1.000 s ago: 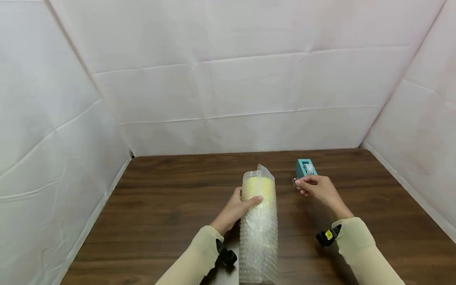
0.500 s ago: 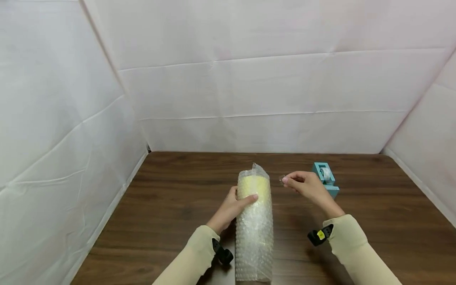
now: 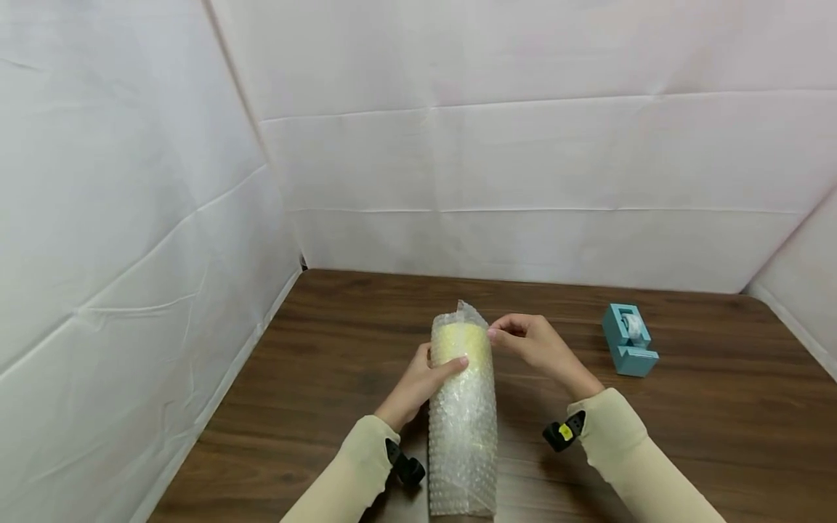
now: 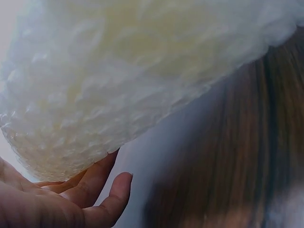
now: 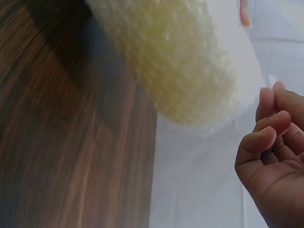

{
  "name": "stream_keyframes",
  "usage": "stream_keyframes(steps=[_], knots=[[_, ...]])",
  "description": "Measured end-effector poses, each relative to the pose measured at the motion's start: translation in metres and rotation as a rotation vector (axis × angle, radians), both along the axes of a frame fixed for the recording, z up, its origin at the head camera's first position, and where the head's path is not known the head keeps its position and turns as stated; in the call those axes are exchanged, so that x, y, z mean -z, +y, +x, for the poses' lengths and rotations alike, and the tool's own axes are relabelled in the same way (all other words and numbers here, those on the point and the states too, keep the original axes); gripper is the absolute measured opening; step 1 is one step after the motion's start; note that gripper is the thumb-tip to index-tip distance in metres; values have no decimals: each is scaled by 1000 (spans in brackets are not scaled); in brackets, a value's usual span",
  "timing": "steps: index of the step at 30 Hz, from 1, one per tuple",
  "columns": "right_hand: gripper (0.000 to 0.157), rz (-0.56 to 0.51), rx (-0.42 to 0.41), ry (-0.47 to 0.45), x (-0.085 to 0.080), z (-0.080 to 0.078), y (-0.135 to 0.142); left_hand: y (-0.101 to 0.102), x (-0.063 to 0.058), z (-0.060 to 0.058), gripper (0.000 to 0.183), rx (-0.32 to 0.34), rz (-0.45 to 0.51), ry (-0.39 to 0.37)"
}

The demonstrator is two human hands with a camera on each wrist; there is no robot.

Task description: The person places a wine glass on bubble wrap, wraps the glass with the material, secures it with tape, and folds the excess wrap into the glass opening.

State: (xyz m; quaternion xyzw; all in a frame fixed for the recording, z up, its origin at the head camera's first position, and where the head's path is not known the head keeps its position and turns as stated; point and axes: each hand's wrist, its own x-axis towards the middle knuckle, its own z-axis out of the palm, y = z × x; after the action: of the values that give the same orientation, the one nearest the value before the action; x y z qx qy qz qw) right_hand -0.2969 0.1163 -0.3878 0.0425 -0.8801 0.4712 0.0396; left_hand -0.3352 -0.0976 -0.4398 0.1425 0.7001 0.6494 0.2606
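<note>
A tall roll of bubble wrap (image 3: 462, 428) with something yellow inside its upper part is tilted up over the table. My left hand (image 3: 418, 381) grips it from the left side, thumb across the front and fingers behind. In the left wrist view, the fingers (image 4: 92, 183) curl under the wrap. My right hand (image 3: 539, 352) is at the roll's upper right edge, thumb and forefinger pinched together. Between those fingertips the right wrist view shows a small clear piece of tape (image 5: 271, 79), close beside the wrap.
A light blue tape dispenser (image 3: 629, 340) holding a clear roll stands on the brown wooden table (image 3: 340, 327), right of my right hand. White sheets (image 3: 523, 160) form walls behind and at both sides. Something pale and flat lies under the bubble wrap roll.
My right hand has moved left from the tape dispenser to the roll's upper edge, carrying the piece of tape. The left hand keeps its grip. The head view has turned left.
</note>
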Motion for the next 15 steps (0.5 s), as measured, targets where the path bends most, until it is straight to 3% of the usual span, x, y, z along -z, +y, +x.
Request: stream_keyframes(steps=[2, 4, 15], knots=[[31, 11, -16, 18, -1, -2, -7, -2, 1, 0, 86, -4, -1, -8], [29, 29, -29, 27, -3, -5, -14, -1, 10, -5, 89, -11, 2, -13], [14, 173, -150, -3, -7, -16, -44, -7, 15, -6, 83, -16, 13, 1]])
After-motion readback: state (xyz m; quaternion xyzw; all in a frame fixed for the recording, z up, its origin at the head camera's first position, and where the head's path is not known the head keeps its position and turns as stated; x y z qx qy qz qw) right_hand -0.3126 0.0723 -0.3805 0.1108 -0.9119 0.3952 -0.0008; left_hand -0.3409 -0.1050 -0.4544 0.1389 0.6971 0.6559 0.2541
